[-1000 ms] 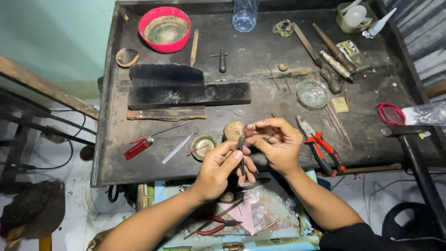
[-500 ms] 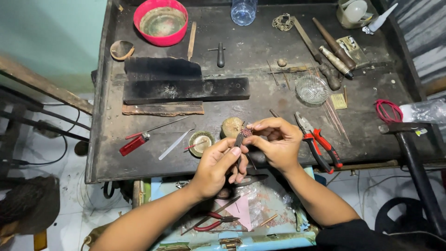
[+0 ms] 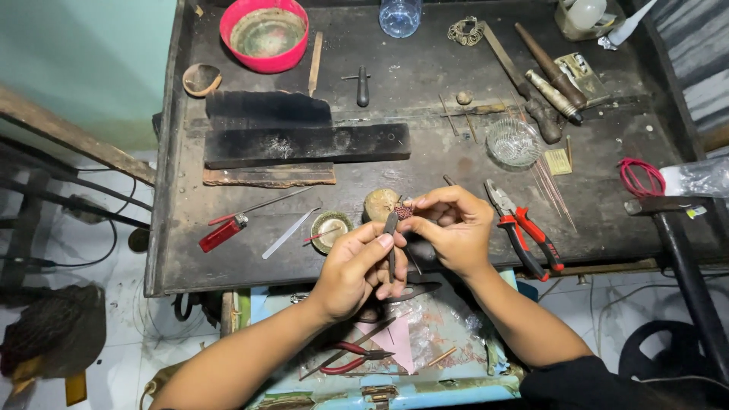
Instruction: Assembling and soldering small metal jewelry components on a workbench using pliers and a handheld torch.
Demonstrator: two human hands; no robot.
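My left hand (image 3: 355, 267) grips a thin dark metal tool (image 3: 392, 237), held upright with its tip at a small reddish ring-like piece (image 3: 404, 212). My right hand (image 3: 449, 229) pinches that small piece between thumb and fingers. Both hands meet over the front edge of the dark worn workbench (image 3: 425, 163). Just behind them stands a small round wooden block (image 3: 379, 203), and to its left a small round metal dish (image 3: 331, 230).
Red-handled pliers (image 3: 524, 231) lie right of my right hand. A red lighter (image 3: 222, 233), a black block (image 3: 304, 144), a glass dish (image 3: 513, 142), a red bowl (image 3: 265, 33), files and a bottle (image 3: 399, 14) are on the bench. An open drawer (image 3: 380, 357) below holds small red pliers.
Both hands stay together on the small piece with only slight finger shifts. The view has drifted a little.
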